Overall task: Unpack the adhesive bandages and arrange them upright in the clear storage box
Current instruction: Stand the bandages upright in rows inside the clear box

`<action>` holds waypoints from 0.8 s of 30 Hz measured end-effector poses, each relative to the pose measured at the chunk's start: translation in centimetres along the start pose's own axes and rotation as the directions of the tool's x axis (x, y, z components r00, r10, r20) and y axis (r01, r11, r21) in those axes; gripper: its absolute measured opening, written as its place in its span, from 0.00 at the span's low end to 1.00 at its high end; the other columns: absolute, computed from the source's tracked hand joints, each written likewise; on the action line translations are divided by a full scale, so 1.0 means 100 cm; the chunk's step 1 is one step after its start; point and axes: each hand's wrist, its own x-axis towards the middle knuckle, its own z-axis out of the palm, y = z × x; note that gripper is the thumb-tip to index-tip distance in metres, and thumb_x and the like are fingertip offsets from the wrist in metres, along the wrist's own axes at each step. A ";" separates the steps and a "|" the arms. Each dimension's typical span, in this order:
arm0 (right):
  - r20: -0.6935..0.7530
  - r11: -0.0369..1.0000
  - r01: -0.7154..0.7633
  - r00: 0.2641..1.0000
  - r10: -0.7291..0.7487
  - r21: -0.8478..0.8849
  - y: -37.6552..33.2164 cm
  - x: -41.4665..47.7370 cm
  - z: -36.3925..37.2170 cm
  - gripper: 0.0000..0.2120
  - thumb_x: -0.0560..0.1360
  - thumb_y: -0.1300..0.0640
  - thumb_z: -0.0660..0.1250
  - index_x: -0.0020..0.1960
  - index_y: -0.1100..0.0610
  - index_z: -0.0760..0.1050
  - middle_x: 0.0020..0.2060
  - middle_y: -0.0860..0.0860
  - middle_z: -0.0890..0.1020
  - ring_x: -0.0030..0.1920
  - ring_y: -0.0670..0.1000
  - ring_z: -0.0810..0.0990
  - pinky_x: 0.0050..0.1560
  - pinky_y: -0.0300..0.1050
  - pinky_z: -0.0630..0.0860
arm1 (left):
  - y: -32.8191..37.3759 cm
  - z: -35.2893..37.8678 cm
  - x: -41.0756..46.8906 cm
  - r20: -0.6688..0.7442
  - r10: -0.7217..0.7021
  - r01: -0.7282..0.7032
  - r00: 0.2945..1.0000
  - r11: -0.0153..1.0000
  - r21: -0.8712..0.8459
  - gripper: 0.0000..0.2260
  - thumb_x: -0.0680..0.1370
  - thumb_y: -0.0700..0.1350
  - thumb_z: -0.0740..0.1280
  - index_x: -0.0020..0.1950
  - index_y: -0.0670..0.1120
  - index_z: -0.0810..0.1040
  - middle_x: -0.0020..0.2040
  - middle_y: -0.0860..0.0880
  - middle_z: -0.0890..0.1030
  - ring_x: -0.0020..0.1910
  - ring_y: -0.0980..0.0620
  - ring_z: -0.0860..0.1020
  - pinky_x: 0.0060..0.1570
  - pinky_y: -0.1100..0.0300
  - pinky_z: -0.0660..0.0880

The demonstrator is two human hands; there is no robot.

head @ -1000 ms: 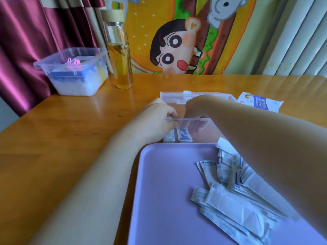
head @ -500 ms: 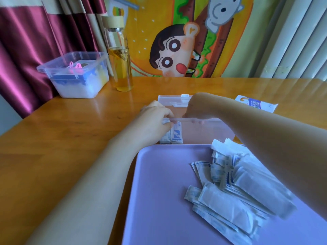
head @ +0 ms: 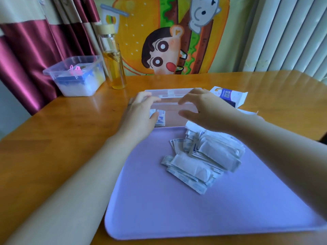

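Empty-handed, both hands (head: pixel 141 114) (head: pixel 205 106) flank upright bandages (head: pixel 160 118).

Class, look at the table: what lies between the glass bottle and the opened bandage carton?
In the head view, the clear storage box with its open lid lies between the glass bottle and the bandage carton; both hands hover at it.

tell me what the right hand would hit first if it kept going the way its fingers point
The right hand points left, across the open clear box. Going straight on, it would probably meet the left hand at the box's left end first, beside the upright bandages. Depth is unclear in this view.
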 end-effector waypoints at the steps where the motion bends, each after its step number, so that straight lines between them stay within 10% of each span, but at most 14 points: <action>1: 0.019 1.000 0.015 1.000 -0.015 0.014 -0.003 -0.013 -0.003 0.14 0.76 0.46 0.64 0.59 0.50 0.76 0.53 0.47 0.78 0.56 0.51 0.76 0.57 0.52 0.74 | 0.007 0.000 -0.009 -0.020 0.054 -0.055 0.998 0.998 -0.040 0.14 0.77 0.41 0.65 0.62 0.48 0.76 0.65 0.49 0.70 0.64 0.48 0.68 0.63 0.58 0.63; 6: 0.185 0.999 0.033 0.982 -0.027 -0.032 -0.011 -0.071 -0.001 0.06 0.73 0.48 0.68 0.48 0.47 0.79 0.35 0.40 0.77 0.38 0.44 0.75 0.39 0.33 0.70 | 0.037 0.006 -0.060 0.265 0.189 -0.156 0.946 0.978 -0.141 0.09 0.77 0.50 0.66 0.56 0.53 0.78 0.51 0.60 0.75 0.50 0.62 0.73 0.52 0.74 0.67; 9: 0.237 1.000 0.002 0.972 -0.002 0.002 -0.015 -0.091 0.013 0.11 0.72 0.47 0.69 0.53 0.48 0.79 0.40 0.42 0.79 0.41 0.45 0.76 0.43 0.38 0.70 | 0.045 0.016 -0.078 0.477 0.162 -0.054 0.864 0.971 -0.232 0.14 0.74 0.46 0.70 0.59 0.50 0.77 0.52 0.56 0.75 0.52 0.57 0.74 0.53 0.67 0.70; 14: 0.237 0.996 -0.030 0.970 0.048 -0.079 -0.013 -0.104 0.040 0.25 0.71 0.41 0.68 0.64 0.51 0.72 0.56 0.51 0.75 0.57 0.52 0.73 0.50 0.42 0.67 | 0.043 0.021 -0.089 0.463 0.156 -0.059 0.873 0.974 -0.217 0.13 0.73 0.46 0.71 0.56 0.52 0.78 0.55 0.52 0.75 0.54 0.55 0.74 0.55 0.63 0.70; 24: -0.030 0.964 -0.168 0.984 0.178 0.205 -0.017 -0.123 0.061 0.15 0.74 0.48 0.67 0.58 0.53 0.77 0.43 0.48 0.79 0.43 0.49 0.75 0.41 0.41 0.67 | 0.040 0.030 -0.114 0.335 -0.078 0.251 0.939 0.820 -0.514 0.11 0.74 0.41 0.70 0.54 0.52 0.77 0.51 0.55 0.80 0.54 0.57 0.78 0.59 0.60 0.73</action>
